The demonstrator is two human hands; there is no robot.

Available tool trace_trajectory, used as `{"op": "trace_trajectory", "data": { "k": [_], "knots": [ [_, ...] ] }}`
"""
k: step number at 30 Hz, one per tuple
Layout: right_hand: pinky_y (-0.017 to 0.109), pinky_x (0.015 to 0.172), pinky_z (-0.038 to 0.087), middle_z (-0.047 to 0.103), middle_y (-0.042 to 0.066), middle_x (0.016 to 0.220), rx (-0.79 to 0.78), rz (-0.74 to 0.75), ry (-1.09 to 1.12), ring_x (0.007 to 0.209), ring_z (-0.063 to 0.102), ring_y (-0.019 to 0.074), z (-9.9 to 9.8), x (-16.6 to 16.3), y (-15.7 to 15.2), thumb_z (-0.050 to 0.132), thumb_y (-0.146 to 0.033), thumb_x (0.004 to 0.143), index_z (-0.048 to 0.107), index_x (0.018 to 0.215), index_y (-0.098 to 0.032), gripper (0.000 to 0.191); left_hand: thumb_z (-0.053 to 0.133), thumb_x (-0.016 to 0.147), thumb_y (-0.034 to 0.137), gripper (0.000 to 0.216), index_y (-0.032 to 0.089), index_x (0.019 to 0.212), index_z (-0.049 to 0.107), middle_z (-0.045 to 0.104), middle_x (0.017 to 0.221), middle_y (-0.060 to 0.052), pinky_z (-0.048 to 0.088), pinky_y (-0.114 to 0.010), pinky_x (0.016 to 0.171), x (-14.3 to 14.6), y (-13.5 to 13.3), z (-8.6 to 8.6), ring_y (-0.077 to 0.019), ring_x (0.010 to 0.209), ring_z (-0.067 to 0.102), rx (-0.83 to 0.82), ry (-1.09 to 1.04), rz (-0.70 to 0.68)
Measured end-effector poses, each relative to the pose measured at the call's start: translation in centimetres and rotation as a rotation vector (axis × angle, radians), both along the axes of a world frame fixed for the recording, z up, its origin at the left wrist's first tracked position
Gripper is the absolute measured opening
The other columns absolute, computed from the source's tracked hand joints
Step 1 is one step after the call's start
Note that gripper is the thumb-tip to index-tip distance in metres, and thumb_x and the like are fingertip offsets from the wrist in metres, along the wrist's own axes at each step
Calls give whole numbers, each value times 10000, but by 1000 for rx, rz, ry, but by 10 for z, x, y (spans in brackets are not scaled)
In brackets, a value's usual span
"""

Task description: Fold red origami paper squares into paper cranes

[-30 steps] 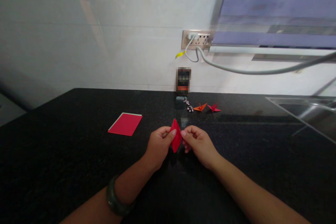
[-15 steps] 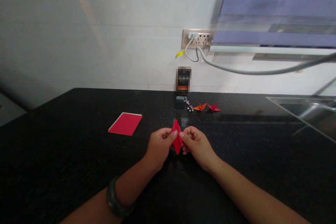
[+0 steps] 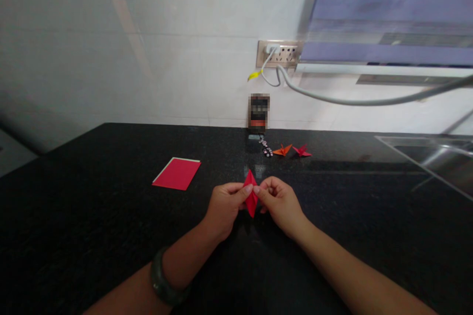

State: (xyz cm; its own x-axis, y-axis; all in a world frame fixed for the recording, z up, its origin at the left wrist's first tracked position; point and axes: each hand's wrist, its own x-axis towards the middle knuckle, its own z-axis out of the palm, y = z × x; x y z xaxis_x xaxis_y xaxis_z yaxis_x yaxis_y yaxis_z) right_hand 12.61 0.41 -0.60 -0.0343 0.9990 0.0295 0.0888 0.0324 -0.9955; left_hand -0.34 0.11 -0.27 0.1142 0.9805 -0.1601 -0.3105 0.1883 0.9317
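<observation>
A small folded piece of red paper [image 3: 252, 196], narrow and pointed at both ends, is held upright just above the black countertop [image 3: 92, 236]. My left hand [image 3: 223, 206] pinches its left side with thumb and fingers closed. Its right side is pinched the same way by my right hand [image 3: 282, 203]. The fingertips of the two hands nearly meet at the paper's middle. A dark bangle [image 3: 161, 279] is on my left wrist.
A stack of red paper sheets [image 3: 177, 173] lies to the left. An orange crane [image 3: 282, 150], a red crane [image 3: 302, 150] and a patterned one [image 3: 265, 147] sit at the back near a phone [image 3: 258, 112] leaning on the wall. A sink [image 3: 436, 157] is at the right.
The folded red paper looks narrower now and my fingertips have closed in toward each other on it. The hands stay in the same spot.
</observation>
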Motion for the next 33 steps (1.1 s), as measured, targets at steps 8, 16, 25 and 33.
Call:
{"op": "trace_trajectory", "data": {
  "k": [8, 16, 25, 33],
  "knots": [
    [189, 397, 282, 430, -61, 464, 115, -16, -204, 409, 388, 69, 4, 5, -1, 590, -320, 696, 482, 608, -175, 201, 695, 610, 359, 269, 92, 619, 669, 614, 553, -27, 429, -224, 511, -3, 0, 3, -102, 508, 529, 33, 84, -47],
    [180, 407, 258, 438, -53, 487, 130, 236, -340, 431, 357, 57, 9, 17, 1, 571, -263, 711, 498, 587, -162, 175, 662, 648, 306, 199, 112, 641, 620, 494, 437, 51, 238, -153, 352, -8, 2, 4, -29, 360, 359, 53, 250, -185],
    [193, 378, 300, 430, -58, 469, 4, 83, -164, 386, 377, 67, 14, 13, 4, 508, -489, 742, 452, 616, -180, 338, 638, 671, 309, 204, 136, 734, 550, 549, 474, 45, 361, -149, 364, -7, 7, 0, -70, 387, 505, 99, 219, 96],
    [198, 406, 335, 513, -30, 558, 82, 58, -217, 436, 414, 72, 9, 11, 5, 567, -323, 696, 545, 698, -160, 165, 634, 675, 297, 216, 150, 736, 488, 638, 581, -6, 442, -170, 431, -3, 3, 6, -124, 502, 622, -11, 138, 29]
  ]
}}
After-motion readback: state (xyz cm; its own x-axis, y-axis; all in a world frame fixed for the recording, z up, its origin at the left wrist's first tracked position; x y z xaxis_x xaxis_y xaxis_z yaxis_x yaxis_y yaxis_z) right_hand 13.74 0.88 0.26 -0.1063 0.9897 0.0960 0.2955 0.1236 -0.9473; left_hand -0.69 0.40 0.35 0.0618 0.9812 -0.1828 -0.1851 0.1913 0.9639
